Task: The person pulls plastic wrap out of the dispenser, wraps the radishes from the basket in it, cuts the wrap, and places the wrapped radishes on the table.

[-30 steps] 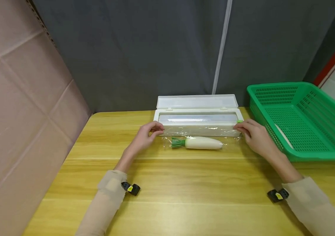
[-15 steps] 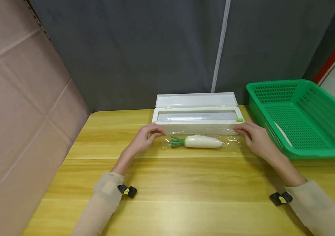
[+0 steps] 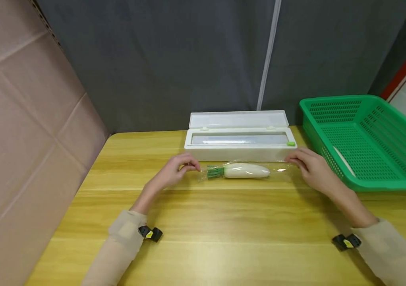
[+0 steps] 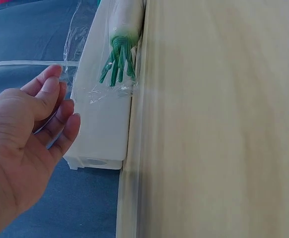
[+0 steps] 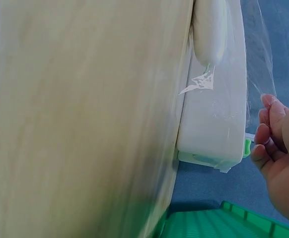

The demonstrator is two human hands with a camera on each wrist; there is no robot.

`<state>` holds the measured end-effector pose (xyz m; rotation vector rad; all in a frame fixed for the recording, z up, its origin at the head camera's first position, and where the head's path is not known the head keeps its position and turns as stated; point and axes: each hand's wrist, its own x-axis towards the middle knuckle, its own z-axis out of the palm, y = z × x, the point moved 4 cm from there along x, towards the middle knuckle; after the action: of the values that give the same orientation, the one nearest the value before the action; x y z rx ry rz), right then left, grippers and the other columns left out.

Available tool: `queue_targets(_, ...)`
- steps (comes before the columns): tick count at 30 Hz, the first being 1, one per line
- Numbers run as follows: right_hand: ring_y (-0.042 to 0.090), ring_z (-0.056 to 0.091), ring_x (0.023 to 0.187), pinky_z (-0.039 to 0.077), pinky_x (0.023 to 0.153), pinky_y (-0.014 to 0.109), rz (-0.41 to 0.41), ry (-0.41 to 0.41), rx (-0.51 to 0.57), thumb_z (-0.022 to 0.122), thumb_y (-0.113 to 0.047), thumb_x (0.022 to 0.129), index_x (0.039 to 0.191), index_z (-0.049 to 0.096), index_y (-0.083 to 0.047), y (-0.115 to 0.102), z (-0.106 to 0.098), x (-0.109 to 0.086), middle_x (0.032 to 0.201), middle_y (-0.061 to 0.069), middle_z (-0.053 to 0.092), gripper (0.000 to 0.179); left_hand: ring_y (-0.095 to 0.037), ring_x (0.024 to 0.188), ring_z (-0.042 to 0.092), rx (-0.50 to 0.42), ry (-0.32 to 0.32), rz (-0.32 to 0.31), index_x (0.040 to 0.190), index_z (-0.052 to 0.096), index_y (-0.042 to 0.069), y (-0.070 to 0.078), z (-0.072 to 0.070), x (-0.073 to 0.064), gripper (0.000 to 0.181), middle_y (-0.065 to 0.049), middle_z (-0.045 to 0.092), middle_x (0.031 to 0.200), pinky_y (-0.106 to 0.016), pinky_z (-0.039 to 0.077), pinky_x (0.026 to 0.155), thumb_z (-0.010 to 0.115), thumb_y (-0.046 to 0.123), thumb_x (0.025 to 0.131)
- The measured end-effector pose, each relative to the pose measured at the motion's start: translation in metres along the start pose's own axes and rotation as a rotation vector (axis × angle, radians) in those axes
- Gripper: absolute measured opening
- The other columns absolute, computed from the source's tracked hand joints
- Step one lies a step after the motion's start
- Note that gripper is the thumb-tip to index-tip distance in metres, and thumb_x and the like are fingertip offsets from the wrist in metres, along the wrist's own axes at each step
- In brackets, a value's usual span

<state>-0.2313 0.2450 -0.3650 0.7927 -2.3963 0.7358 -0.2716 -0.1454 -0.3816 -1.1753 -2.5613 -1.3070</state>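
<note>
A white radish (image 3: 246, 170) with green stalks lies on the table in front of a white cling film dispenser (image 3: 240, 154). Clear cling film (image 3: 281, 170) stretches over the radish and past both its ends. At the stalk end, my left hand (image 3: 174, 171) pinches one corner of the film between thumb and index finger. My right hand (image 3: 312, 167) pinches the opposite corner, beyond the radish's tip. In the left wrist view the film (image 4: 74, 47) rises in a thin sheet to the left fingertips. The dispenser's lid (image 3: 238, 119) stands raised, with a green slider (image 3: 290, 143) at its right end.
To the right stands a green perforated basket (image 3: 364, 185) with another white radish (image 3: 344, 161) partly hidden behind its near wall. A dark grey curtain (image 3: 160, 71) hangs behind the wooden table (image 3: 224, 230), and a pinkish cloth wall (image 3: 28, 131) borders the left.
Both hands have drawn the film's edge away from the dispenser's front toward the person, down over the radish. The dispenser and radish stay in place.
</note>
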Motion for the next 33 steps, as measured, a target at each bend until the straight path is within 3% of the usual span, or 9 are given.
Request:
queue_targets(12,0.010,0.059,0.082,0.040,0.080,0.007,-0.072,-0.066,0.023,0.072,0.019,0.080,0.086,0.070,-0.012,0.0002,-0.0012,-0.0025,0.088,-0.005,0.064,0.032,-0.013,0.097,0.060,0.030,-0.126,-0.028,0.099,0.077,0.011,0.0015,0.0025,-0.0063,0.028,0.002,0.065,0.097,-0.031,0.053,0.088,0.059,-0.010,0.097)
queue_targets(20,0.010,0.060,0.080,0.042,0.078,0.008,-0.133,-0.111,0.018,0.076,0.019,0.075,0.086,0.070,-0.012,0.0011,-0.0006,-0.0036,0.087,-0.006,0.064,0.034,-0.014,0.098,0.057,0.081,-0.175,-0.042,0.093,0.078,0.010,0.0030,0.0036,-0.0072,0.046,0.004,0.060,0.097,-0.029,0.052,0.090,0.047,-0.025,0.089)
queue_targets(27,0.007,0.059,0.077,0.046,0.071,0.011,-0.130,-0.162,0.020,0.079,0.015,0.075,0.087,0.069,-0.012,0.0034,0.0002,-0.0029,0.086,-0.008,0.064,0.031,-0.013,0.095,0.060,0.140,-0.136,-0.039,0.105,0.070,0.009,0.0036,0.0037,-0.0060,0.021,0.002,0.064,0.101,-0.029,0.053,0.085,0.059,-0.007,0.098)
queue_targets(33,0.006,0.060,0.078,0.048,0.069,0.015,-0.133,-0.243,0.052,0.079,0.013,0.076,0.090,0.069,-0.015,0.0055,0.0019,-0.0048,0.088,-0.011,0.063,0.033,-0.014,0.091,0.057,0.180,-0.167,-0.033,0.105,0.075,0.011,0.0013,0.0044,-0.0065,0.025,-0.003,0.065,0.100,-0.030,0.050,0.080,0.057,-0.006,0.099)
